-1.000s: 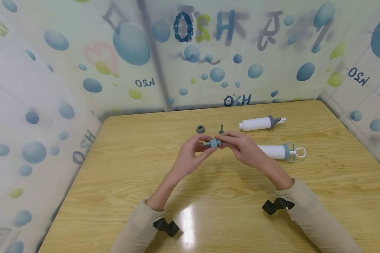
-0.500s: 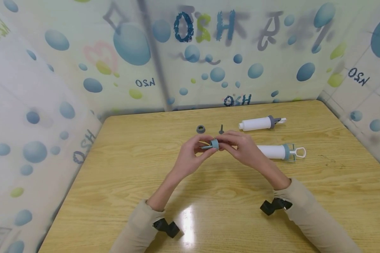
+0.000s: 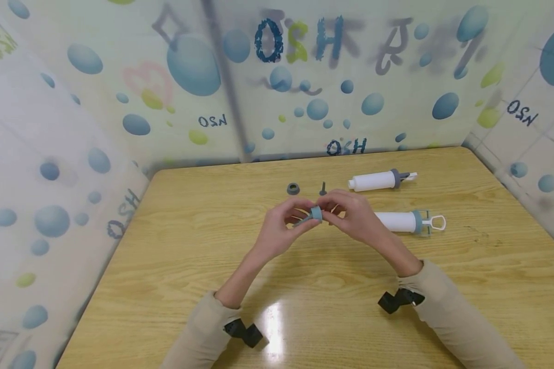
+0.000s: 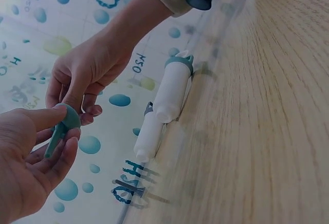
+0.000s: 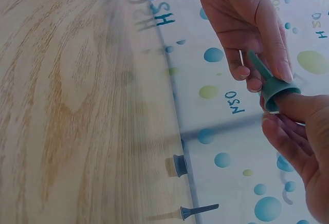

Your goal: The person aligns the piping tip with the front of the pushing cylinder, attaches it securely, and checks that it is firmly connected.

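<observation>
Between my two hands, raised over the table in the head view, is a small teal nozzle with a cup-like end and a thin stem. My left hand pinches the cup between thumb and fingers, and the stem slants down toward that palm. At the open end of the cup, my right hand grips the rim; in the right wrist view its thumb reaches into the nozzle. The left wrist view shows the same nozzle stem-first, with the cup's inside hidden.
A white tube with a grey collar lies at the back right. Nearer lies a white tube with a teal collar and ring handle, partly behind my right hand. A grey ring-shaped cap and a grey stemmed nozzle stand behind my hands.
The teal nozzle has turned in my hands, its stem now slanting lower toward my left palm. My right hand has shifted slightly, its fingertips now at the cup's open end.
</observation>
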Tool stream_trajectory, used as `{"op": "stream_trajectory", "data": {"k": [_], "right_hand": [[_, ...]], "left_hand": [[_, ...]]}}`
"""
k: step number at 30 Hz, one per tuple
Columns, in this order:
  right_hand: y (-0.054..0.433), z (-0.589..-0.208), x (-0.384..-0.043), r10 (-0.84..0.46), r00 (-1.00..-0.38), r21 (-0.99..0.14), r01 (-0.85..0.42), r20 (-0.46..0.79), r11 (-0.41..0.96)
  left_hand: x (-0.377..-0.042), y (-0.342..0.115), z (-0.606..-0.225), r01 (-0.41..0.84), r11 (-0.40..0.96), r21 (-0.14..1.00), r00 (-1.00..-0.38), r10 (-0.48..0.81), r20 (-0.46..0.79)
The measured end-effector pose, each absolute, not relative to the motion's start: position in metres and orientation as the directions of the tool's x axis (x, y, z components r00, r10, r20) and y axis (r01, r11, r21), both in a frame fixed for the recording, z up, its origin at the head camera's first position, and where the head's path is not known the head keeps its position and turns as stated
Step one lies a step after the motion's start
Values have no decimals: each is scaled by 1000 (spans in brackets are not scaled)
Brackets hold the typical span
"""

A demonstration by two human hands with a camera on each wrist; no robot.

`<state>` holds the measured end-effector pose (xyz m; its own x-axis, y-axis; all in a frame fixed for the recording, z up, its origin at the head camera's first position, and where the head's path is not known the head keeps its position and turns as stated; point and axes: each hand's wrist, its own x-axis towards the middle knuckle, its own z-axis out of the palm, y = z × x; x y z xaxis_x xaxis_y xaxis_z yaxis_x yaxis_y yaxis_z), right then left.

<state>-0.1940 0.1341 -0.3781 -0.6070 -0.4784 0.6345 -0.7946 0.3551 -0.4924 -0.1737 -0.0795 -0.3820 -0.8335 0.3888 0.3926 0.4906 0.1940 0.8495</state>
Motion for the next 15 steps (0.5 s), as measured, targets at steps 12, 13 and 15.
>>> {"op": "stream_trajectory", "data": {"k": [12,13,15], "right_hand": [[134,-377,-193,-478,-630,-499,-777,613,383],[134,-377,-193,-480,-628,-499,-778,613,382],[134,-378,-193,-483,-625,-498,-780,613,379]], "left_hand": [[-172,-79,-381,468,154,870,-838,388,383],[-173,-79,-381,469,152,870,-838,389,383],[-173,-79,-382,470,144,871,-835,393,385]]}}
